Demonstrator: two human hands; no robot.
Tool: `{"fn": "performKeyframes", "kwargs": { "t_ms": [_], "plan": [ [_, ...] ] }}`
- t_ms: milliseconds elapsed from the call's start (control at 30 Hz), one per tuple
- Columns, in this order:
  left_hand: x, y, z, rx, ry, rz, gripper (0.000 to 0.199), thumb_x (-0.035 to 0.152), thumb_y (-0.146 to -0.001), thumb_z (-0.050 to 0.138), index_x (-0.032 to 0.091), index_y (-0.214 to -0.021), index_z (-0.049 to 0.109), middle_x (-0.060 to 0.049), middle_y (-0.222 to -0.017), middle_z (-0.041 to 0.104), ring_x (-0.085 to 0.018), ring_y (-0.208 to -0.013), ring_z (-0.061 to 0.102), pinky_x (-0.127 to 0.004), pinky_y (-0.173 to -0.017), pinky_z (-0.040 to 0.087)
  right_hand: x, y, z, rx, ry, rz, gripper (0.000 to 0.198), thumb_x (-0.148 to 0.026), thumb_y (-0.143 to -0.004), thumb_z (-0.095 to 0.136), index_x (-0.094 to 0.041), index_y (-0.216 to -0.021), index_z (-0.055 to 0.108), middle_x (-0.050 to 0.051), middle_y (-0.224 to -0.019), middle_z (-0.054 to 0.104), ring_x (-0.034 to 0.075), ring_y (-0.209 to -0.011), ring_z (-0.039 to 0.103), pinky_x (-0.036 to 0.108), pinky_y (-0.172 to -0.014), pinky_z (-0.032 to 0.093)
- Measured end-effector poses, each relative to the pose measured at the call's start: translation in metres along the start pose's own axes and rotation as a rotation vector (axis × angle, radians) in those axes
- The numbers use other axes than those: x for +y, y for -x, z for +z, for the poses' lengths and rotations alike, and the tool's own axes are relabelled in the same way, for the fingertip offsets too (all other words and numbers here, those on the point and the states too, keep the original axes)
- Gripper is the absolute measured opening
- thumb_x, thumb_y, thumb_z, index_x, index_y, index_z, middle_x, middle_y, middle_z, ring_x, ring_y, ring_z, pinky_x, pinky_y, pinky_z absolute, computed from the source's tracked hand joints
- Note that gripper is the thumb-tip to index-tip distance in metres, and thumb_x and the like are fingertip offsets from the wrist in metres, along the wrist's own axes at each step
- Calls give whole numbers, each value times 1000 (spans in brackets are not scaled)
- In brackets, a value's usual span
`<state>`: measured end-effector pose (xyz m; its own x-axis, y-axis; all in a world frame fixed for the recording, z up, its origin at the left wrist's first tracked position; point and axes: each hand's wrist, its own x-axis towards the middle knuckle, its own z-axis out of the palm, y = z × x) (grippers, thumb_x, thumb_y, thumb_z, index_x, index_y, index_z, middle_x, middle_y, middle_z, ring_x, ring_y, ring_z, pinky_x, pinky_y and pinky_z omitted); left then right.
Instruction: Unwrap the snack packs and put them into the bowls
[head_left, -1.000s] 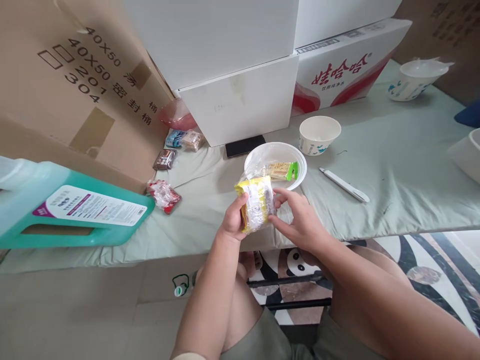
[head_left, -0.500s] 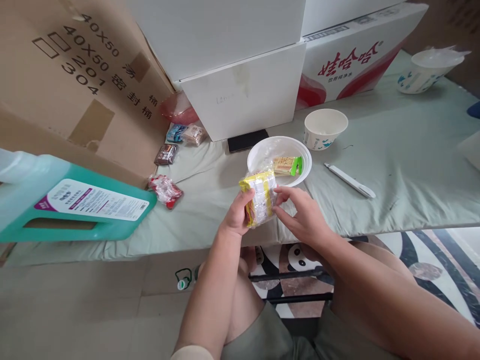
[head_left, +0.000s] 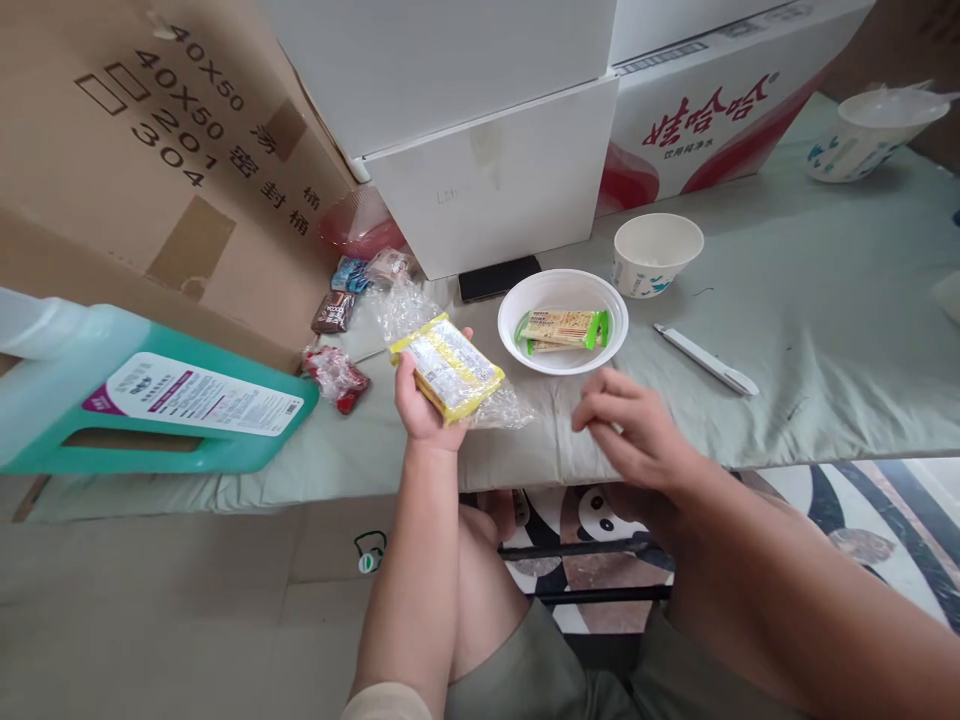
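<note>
Yellow-and-white plastic packet, flat and rectangular, is sitting in the person's left hand, held up over the near side of the table with its printed face tilted upward. The thumb hooks one edge and the fingers go underneath, probably because that supports the whole flat thing without covering much of its face. Crinkly clear plastic film sticks out on both sides; guessing the loose grip lets it hang free.

Right hand is half curled, fingertips drawn in, apart from the packet. Can't tell if anything tiny is pinched in there.

Round white bowl is just beyond both hands, which looks handy for reach. Its walls corral the green-ended clear wafer packets lying inside. Slim white plastic cutter lies flat on the pale green cloth, right of the bowl, so it can't really roll off, I reckon.
</note>
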<state>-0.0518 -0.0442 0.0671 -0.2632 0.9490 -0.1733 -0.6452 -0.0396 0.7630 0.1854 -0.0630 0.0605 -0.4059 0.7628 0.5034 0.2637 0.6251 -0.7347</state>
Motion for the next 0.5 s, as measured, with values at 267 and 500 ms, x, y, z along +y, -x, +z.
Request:
{"fn": "performKeyframes", "kwargs": {
  "t_ms": [267,500],
  "plan": [
    [-26,30,17,-363,-159,-357,58,65,-69,72,17,-101,70,-14,-102,75,-40,-108,68,-51,-88,55,1,-3,14,-103,-651,470,36,-46,-90,63,-23,-117,58,8,-110,69,23,-96,70,40,-80,60],
    [-49,39,25,-199,-476,344,40,47,-70,85,24,-91,61,0,-86,56,-14,-76,54,-27,-71,46,-2,3,32,127,-566,534,52,-60,-87,66,-22,-121,55,11,-116,68,26,-103,67,44,-90,57]
  ]
}}
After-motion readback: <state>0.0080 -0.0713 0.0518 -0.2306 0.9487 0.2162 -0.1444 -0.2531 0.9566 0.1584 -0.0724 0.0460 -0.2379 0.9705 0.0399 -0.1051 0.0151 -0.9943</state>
